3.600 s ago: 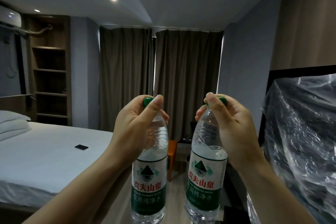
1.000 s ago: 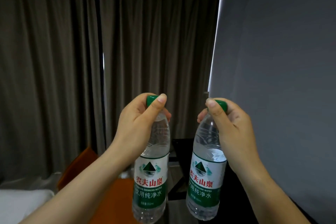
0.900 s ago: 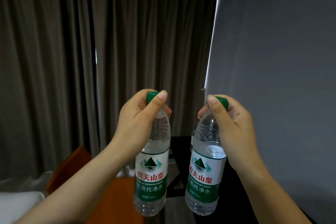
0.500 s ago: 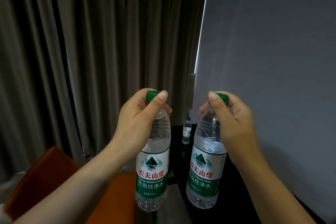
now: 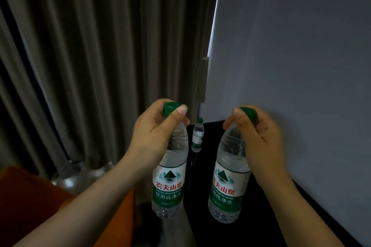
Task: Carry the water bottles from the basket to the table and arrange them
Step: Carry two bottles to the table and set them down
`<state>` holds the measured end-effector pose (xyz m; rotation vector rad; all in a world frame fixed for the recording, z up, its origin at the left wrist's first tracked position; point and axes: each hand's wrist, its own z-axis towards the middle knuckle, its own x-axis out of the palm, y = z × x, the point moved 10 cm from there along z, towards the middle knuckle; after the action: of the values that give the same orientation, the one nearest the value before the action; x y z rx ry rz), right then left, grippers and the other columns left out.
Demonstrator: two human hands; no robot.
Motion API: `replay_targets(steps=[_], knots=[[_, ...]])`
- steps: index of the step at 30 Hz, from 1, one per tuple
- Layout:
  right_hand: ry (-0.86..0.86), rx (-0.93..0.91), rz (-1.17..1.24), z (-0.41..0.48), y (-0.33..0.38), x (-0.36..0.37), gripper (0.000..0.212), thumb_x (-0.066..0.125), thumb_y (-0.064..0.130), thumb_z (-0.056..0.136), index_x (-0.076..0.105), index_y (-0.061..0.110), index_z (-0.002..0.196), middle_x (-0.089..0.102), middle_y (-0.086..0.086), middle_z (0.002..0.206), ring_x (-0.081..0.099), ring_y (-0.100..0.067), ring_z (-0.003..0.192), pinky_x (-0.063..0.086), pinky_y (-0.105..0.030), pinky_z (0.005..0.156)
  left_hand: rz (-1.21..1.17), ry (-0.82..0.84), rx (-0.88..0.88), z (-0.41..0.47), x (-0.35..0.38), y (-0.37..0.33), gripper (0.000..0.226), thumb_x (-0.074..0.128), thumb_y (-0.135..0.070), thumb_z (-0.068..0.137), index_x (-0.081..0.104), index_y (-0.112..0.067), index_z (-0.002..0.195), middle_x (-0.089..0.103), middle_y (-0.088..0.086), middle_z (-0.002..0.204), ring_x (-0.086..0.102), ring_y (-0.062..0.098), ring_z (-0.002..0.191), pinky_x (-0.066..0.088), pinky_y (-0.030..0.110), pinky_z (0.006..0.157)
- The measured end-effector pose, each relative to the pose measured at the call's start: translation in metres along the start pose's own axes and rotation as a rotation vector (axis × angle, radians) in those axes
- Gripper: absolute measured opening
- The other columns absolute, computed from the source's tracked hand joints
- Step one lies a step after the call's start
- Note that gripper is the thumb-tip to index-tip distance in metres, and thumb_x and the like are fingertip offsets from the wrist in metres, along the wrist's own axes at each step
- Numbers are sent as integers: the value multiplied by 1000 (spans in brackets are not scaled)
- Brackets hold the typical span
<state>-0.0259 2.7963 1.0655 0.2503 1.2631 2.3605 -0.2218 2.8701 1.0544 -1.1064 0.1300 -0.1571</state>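
Curtains and a bare wall frame the dark tabletop (image 5: 241, 234). Before it, the left hand (image 5: 154, 132) pinches the left bottle (image 5: 170, 184) and the right hand (image 5: 259, 138) pinches the right bottle (image 5: 224, 188), both by their green caps. The bottles look full and thin-walled, so the stiff necks probably give the surest hold.

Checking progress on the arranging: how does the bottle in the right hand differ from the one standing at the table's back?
The held bottle is gripped at its cap by the right hand, off the table; the back bottle stands on it untouched. The held bottle tilts; the back bottle is upright. Both have green caps.
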Motion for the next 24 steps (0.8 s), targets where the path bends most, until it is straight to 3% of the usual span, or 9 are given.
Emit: replay_targets(steps=[11, 15, 19, 24], knots=[[-50, 116, -123, 60, -116, -8, 28, 62, 41, 84, 64, 13, 84, 69, -6, 81, 66, -17, 74, 52, -17, 64, 21, 107, -91, 83, 45, 110, 20, 59, -31, 89, 62, -11, 91, 72, 3, 87, 64, 22, 84, 50, 30, 74], [-87, 195, -155, 68, -157, -7, 24, 64, 43, 83, 64, 19, 85, 69, -6, 84, 67, -25, 80, 56, -32, 72, -8, 172, -105, 108, 53, 153, 28, 60, -34, 87, 58, -7, 93, 65, 21, 92, 59, 36, 88, 49, 46, 77], [-137, 243, -167, 70, -194, -2, 16, 68, 31, 85, 63, 16, 88, 64, -15, 84, 61, -37, 82, 54, -46, 72, 39, 286, -131, 130, 61, 203, 21, 62, -36, 88, 58, -16, 93, 66, 13, 93, 62, 31, 88, 51, 53, 80], [-167, 313, -272, 72, -236, 9, 13, 69, 28, 84, 63, 17, 85, 66, -6, 80, 65, -25, 78, 53, -32, 68, 45, 388, -134, 150, 72, 260, 34, 60, -49, 80, 56, -17, 92, 65, 13, 91, 62, 33, 87, 49, 58, 79]])
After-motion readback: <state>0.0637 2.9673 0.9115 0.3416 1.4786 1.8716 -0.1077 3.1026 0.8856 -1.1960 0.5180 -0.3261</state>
